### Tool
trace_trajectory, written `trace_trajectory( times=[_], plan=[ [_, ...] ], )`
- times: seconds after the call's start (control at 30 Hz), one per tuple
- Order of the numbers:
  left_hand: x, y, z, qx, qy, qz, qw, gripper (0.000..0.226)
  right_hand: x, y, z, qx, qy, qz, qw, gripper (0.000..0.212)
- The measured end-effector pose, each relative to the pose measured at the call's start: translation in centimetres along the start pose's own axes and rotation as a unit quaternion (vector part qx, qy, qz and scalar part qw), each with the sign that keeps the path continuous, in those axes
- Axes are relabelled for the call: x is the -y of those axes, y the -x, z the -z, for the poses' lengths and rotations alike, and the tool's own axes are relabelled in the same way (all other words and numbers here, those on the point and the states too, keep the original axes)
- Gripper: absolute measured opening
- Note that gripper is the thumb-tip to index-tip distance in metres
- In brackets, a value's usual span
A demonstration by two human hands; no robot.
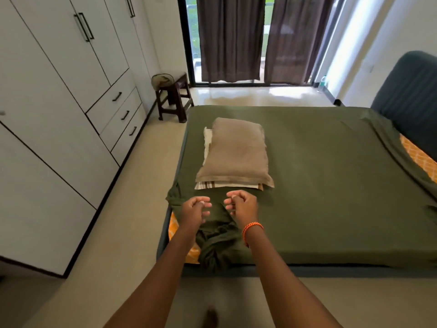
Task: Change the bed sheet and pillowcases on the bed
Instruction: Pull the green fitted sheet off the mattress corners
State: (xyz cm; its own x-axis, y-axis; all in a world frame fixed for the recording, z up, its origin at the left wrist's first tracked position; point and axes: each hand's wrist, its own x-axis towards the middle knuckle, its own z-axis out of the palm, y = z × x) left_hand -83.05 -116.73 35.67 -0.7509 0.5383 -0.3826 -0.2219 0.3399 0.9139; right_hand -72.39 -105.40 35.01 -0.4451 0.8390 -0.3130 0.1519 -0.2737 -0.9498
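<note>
A dark green bed sheet (pixel 331 185) covers the mattress. At the near left corner it is bunched up (pixel 217 242), and the orange patterned mattress (pixel 173 227) shows beside it. Two stacked pillows lie on the left part of the bed: a grey-brown pillow (pixel 236 152) on top and a striped white pillow (pixel 212 185) under it. My left hand (pixel 195 210) and my right hand (pixel 241 204) hover side by side just in front of the pillows, above the bunched corner. Their fingers are loosely curled and hold nothing.
White wardrobes with drawers (pixel 71 114) line the left wall across a narrow strip of floor. A dark stool (pixel 175 98) with a bag on it stands past the bed's far left corner. Brown curtains (pixel 260 39) hang at the back. A dark headboard (pixel 411 95) is at the right.
</note>
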Motion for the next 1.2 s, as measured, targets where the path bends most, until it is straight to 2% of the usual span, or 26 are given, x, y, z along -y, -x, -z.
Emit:
trace_trajectory(
  times=[0.27, 0.43, 0.67, 0.9, 1.03, 1.2],
  plan=[
    [-1.8, -12.1, 11.3, 0.005, -0.016, -0.004, 1.000, 0.027, 0.0, -7.7, -16.1, -0.042, -0.017, -0.018, 0.999, 0.026],
    [-5.2, -21.0, 19.9, -0.015, -0.007, -0.002, 1.000, 0.026, 2.2, -11.4, -27.3, -0.017, -0.009, -0.032, 0.999, 0.025],
    [-8.2, -37.8, 30.1, 0.015, -0.019, -0.002, 1.000, 0.026, 3.1, -21.0, -42.3, -0.016, 0.009, -0.013, 1.000, 0.025],
    [-12.9, -54.1, 40.6, 0.046, -0.030, 0.011, 0.998, 0.022, 6.7, -30.1, -57.6, -0.065, 0.019, -0.025, 0.997, 0.023],
    [-15.8, -61.7, 43.2, 0.065, -0.029, 0.011, 0.997, 0.022, 9.4, -34.2, -63.0, -0.080, 0.003, -0.015, 0.997, 0.024],
    [-18.4, -71.0, 42.7, 0.102, -0.040, 0.033, 0.993, 0.023, 11.9, -41.9, -66.9, -0.106, -0.002, -0.012, 0.994, 0.025]
  ],
)
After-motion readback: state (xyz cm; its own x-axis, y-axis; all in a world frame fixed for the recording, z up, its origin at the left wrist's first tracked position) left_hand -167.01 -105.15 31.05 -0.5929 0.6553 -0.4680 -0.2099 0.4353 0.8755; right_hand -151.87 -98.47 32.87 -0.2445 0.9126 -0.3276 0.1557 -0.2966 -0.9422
